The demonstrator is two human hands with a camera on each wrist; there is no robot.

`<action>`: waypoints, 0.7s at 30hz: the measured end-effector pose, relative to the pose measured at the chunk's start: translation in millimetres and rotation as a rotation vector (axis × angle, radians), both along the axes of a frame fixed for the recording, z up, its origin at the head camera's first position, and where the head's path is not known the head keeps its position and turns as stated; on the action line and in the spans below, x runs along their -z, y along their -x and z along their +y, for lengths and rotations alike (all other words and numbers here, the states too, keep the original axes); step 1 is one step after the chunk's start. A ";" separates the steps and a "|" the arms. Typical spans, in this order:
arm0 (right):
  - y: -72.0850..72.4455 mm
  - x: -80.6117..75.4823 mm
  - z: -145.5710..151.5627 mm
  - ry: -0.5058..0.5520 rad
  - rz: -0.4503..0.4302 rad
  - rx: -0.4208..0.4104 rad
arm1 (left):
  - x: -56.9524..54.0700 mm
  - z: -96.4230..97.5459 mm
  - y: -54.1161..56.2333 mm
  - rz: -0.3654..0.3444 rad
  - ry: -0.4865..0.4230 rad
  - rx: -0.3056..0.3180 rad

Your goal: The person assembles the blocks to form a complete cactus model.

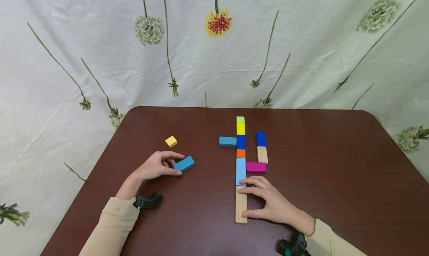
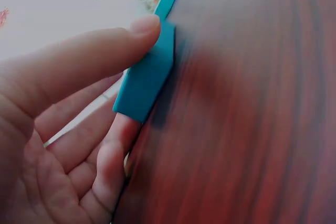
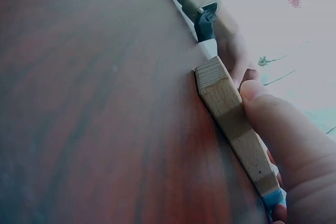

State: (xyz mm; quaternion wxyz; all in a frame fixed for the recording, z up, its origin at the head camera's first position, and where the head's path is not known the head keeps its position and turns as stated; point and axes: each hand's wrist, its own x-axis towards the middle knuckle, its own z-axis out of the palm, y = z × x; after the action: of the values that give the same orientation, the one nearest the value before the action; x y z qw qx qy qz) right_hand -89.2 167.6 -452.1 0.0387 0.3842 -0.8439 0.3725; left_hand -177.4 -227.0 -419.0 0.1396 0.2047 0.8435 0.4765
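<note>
My left hand (image 1: 157,166) pinches a blue rectangular block (image 1: 184,163) between thumb and fingers, low over the left side of the table. In the left wrist view, the thumb lies along one face of this block (image 2: 147,80). My right hand (image 1: 268,198) rests on a long natural wood block (image 1: 241,205), thumb near its close end. Its other fingertips reach the light blue block (image 1: 240,170) beyond, which touches the wood one end to end. The right wrist view shows the thumb on the edge of the wood block (image 3: 233,124); the other fingers are mostly hidden.
The column continues away with an orange block (image 1: 241,153), a dark blue block (image 1: 241,141), a yellow block (image 1: 240,128) and a green block (image 1: 240,119). A blue block (image 1: 227,141) juts left; a magenta block (image 1: 256,167) juts right. A small yellow block (image 1: 171,141) lies apart.
</note>
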 end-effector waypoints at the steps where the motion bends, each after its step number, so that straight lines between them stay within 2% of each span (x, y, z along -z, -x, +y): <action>1: 0.1 0.3 0.0 0.001 0.001 0.000 | -0.1 1.8 -0.1 0.006 0.019 -0.009; 7: -0.2 0.7 0.3 0.006 0.003 -0.003 | -0.6 9.6 -1.0 0.016 0.067 -0.028; 15: -0.4 -1.7 -0.3 0.002 -0.002 -0.002 | 0.6 15.0 1.5 -0.036 0.009 0.054; 18: -0.1 -1.3 -0.4 0.000 0.003 -0.001 | 1.8 16.4 3.3 -0.043 -0.021 0.062; 21: 0.0 -0.8 -0.4 0.004 0.008 -0.002 | 3.4 18.4 6.0 -0.045 -0.053 0.044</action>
State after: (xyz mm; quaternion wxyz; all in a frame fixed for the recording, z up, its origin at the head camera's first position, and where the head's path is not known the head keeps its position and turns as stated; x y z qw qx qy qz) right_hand -89.2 167.2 -451.3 0.0426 0.3862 -0.8426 0.3729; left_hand -183.4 -208.6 -422.3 0.1635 0.2161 0.8226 0.4999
